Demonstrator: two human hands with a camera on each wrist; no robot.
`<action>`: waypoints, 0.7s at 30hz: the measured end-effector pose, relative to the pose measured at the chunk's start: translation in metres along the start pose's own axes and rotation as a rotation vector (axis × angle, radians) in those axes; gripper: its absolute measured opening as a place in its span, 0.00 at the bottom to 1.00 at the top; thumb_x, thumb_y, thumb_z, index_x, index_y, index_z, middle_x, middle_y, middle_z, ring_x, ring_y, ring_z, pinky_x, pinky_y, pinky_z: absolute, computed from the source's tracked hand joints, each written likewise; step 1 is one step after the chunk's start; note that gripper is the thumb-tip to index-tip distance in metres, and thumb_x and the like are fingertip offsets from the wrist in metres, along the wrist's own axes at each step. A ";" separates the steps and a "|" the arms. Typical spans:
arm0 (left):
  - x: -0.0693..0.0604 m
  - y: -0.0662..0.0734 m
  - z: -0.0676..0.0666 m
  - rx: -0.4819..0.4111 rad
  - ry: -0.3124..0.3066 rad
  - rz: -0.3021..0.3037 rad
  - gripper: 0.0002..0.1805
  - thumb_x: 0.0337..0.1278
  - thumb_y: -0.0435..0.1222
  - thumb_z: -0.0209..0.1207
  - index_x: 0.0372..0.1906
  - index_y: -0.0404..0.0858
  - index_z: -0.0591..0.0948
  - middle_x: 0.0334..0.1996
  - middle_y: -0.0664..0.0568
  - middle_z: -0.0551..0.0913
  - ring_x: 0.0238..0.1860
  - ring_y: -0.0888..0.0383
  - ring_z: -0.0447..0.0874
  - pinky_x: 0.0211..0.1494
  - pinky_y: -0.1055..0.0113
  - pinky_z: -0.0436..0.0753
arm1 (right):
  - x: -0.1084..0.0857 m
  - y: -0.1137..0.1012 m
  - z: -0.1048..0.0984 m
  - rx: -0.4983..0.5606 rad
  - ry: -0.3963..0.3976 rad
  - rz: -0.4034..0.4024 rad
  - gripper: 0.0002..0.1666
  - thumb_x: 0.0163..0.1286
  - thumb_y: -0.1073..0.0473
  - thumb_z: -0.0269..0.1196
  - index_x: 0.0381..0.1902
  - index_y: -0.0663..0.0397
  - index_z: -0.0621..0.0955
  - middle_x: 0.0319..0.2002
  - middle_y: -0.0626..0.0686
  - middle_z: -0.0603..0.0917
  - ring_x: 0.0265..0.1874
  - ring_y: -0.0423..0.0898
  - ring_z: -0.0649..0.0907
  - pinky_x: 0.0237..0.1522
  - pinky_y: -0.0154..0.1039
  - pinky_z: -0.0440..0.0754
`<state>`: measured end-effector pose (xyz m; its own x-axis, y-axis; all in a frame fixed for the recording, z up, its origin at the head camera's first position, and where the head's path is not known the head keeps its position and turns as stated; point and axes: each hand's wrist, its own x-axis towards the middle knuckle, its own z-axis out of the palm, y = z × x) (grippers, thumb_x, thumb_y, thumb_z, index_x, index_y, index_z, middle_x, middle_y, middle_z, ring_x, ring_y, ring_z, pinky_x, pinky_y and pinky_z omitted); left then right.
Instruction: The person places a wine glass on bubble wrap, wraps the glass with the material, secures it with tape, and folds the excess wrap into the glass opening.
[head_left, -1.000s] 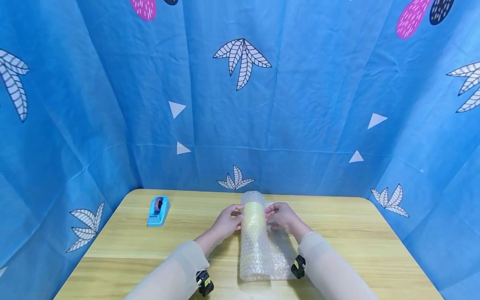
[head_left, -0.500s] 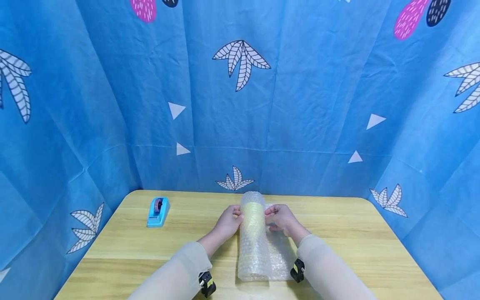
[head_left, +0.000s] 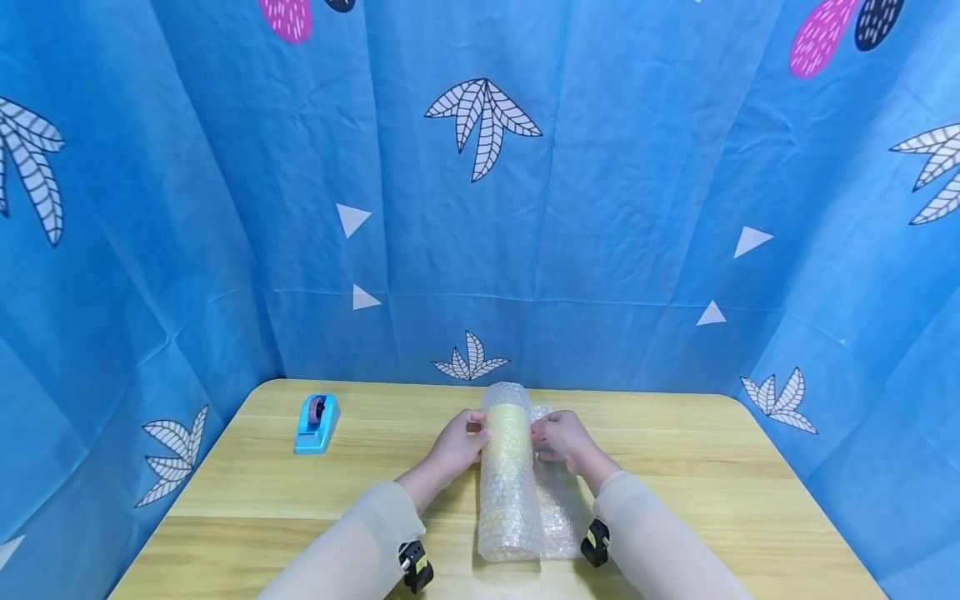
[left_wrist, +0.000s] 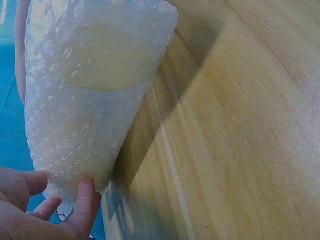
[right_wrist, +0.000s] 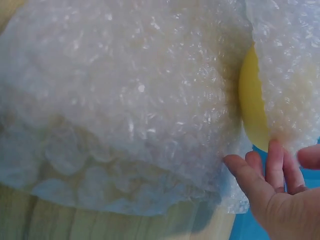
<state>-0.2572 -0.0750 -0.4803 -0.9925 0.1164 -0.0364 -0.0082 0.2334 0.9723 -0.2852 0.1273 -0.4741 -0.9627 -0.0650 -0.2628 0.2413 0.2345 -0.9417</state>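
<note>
A roll of clear bubble wrap [head_left: 510,517] lies lengthwise on the table around a pale yellow, rounded object [right_wrist: 254,102]. The yellow object's kind is hidden by the layers; one bare edge shows in the right wrist view. My left hand [head_left: 454,446] holds the roll's left side near its far end, thumb and fingertips against the wrap. My right hand [head_left: 566,437] holds the opposite side, fingers bent at the wrap's edge beside the yellow object. A loose flat stretch of bubble wrap [right_wrist: 120,95] extends from the roll, under my right wrist.
A blue tape dispenser [head_left: 316,423] with a roll of tape stands at the table's back left. The light wooden table [head_left: 712,475] has rounded far corners. Blue patterned curtains [head_left: 637,167] hang behind it and along both sides.
My left fingers and thumb shift slightly on the roll. My right fingertips move a little at its edge. The roll itself stays nearly in place.
</note>
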 end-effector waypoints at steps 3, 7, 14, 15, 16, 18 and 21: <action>-0.001 0.001 0.000 0.003 0.002 0.005 0.20 0.70 0.28 0.56 0.62 0.27 0.71 0.54 0.36 0.76 0.50 0.46 0.79 0.47 0.57 0.87 | -0.001 -0.002 0.001 0.018 0.001 0.018 0.11 0.67 0.63 0.56 0.37 0.70 0.77 0.36 0.61 0.80 0.35 0.51 0.82 0.48 0.58 0.84; -0.003 0.003 0.001 0.026 0.012 0.028 0.20 0.68 0.30 0.58 0.61 0.27 0.73 0.53 0.36 0.77 0.48 0.46 0.80 0.46 0.59 0.87 | -0.002 -0.005 0.002 0.014 0.001 0.036 0.19 0.70 0.53 0.60 0.38 0.67 0.76 0.36 0.60 0.79 0.34 0.50 0.81 0.49 0.57 0.84; -0.004 0.008 0.003 0.104 0.038 0.032 0.20 0.67 0.34 0.61 0.60 0.31 0.75 0.55 0.37 0.78 0.51 0.45 0.79 0.48 0.59 0.85 | -0.006 -0.009 0.003 -0.031 -0.016 0.042 0.25 0.65 0.43 0.69 0.36 0.63 0.80 0.33 0.56 0.83 0.34 0.49 0.83 0.47 0.51 0.86; -0.004 0.009 0.003 0.114 0.042 0.032 0.20 0.68 0.34 0.60 0.60 0.31 0.75 0.55 0.37 0.78 0.52 0.45 0.79 0.49 0.59 0.85 | -0.007 -0.009 0.004 -0.035 -0.017 0.043 0.25 0.65 0.43 0.69 0.35 0.63 0.80 0.32 0.56 0.83 0.33 0.49 0.83 0.47 0.51 0.86; -0.004 0.010 0.004 0.119 0.043 0.029 0.19 0.69 0.34 0.59 0.60 0.32 0.75 0.55 0.38 0.78 0.52 0.45 0.79 0.49 0.59 0.85 | -0.007 -0.010 0.004 -0.035 -0.016 0.047 0.25 0.64 0.44 0.69 0.35 0.63 0.80 0.32 0.56 0.82 0.33 0.49 0.83 0.47 0.51 0.86; -0.004 0.010 0.004 0.125 0.046 0.031 0.17 0.71 0.33 0.56 0.60 0.32 0.76 0.56 0.38 0.78 0.52 0.45 0.79 0.49 0.59 0.85 | -0.007 -0.009 0.003 -0.036 -0.016 0.052 0.25 0.64 0.44 0.69 0.35 0.63 0.80 0.32 0.55 0.81 0.32 0.49 0.82 0.47 0.51 0.86; -0.004 0.010 0.006 0.142 0.060 0.041 0.16 0.72 0.30 0.52 0.61 0.32 0.76 0.55 0.38 0.78 0.54 0.44 0.78 0.53 0.55 0.84 | -0.006 -0.009 0.003 -0.037 -0.018 0.058 0.25 0.64 0.44 0.69 0.38 0.63 0.79 0.32 0.55 0.81 0.31 0.49 0.82 0.45 0.50 0.86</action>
<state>-0.2531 -0.0672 -0.4715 -0.9972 0.0719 0.0211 0.0459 0.3640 0.9303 -0.2807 0.1229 -0.4649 -0.9448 -0.0676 -0.3207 0.2915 0.2738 -0.9165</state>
